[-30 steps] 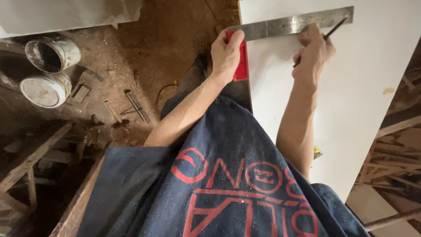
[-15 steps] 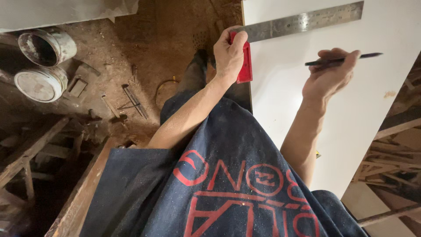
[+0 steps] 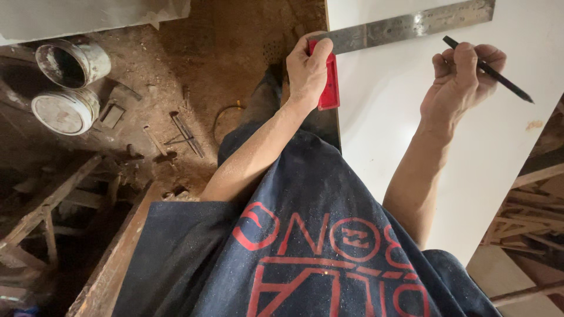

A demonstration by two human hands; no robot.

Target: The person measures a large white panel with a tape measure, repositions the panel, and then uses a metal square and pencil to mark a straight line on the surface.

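Note:
My left hand (image 3: 307, 67) grips the red stock (image 3: 331, 82) of a try square at the left edge of a white board (image 3: 470, 158). The square's steel blade (image 3: 411, 24) lies flat across the board's top, running to the right. My right hand (image 3: 461, 79) hovers above the board below the blade, fingers curled around a dark pencil (image 3: 490, 70) that points down and right. The pencil tip is off the board's surface. My dark blue shirt with red print (image 3: 311, 246) fills the bottom of the view.
Two dirty paint tins (image 3: 69, 88) stand on the dusty brown floor at the left, with loose nails and metal bits (image 3: 182, 132) nearby. Rough timber pieces (image 3: 41, 211) lie at the lower left. Wooden frames (image 3: 537, 217) are stacked at the right, beyond the board's edge.
My right hand has lifted the pencil away from the blade and drawn back toward me, turning the pencil. My left hand has stayed on the red stock.

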